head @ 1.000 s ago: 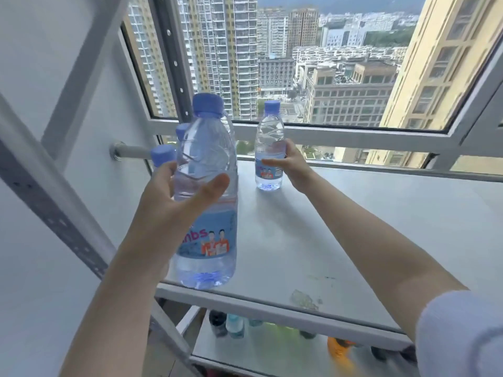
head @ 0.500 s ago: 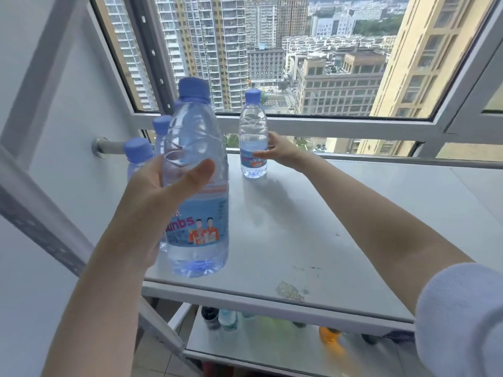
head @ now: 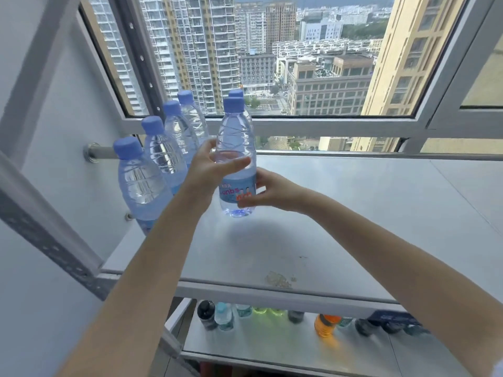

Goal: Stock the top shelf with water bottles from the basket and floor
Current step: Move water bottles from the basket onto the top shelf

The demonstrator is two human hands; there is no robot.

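A clear water bottle (head: pixel 236 148) with a blue cap and blue label stands upright on the grey top shelf (head: pixel 353 213), left of centre. My left hand (head: pixel 215 167) is wrapped around its upper body from the left. My right hand (head: pixel 272 191) grips its label from the right. Just behind it a second bottle shows only its blue cap (head: pixel 236 93). Several more blue-capped water bottles (head: pixel 141 180) stand in a row along the shelf's left edge, running toward the window.
A window frame (head: pixel 326 123) and a horizontal rail close off the back of the shelf. A slanted metal upright (head: pixel 54 240) is at the left. The lower shelf (head: pixel 272 341) holds several coloured drink bottles, one orange (head: pixel 325 323). A small scuff marks the top shelf's front.
My left hand carried its bottle from the front edge deeper onto the shelf. My right hand let go of the far bottle and drew back onto the label of the one in my left hand.
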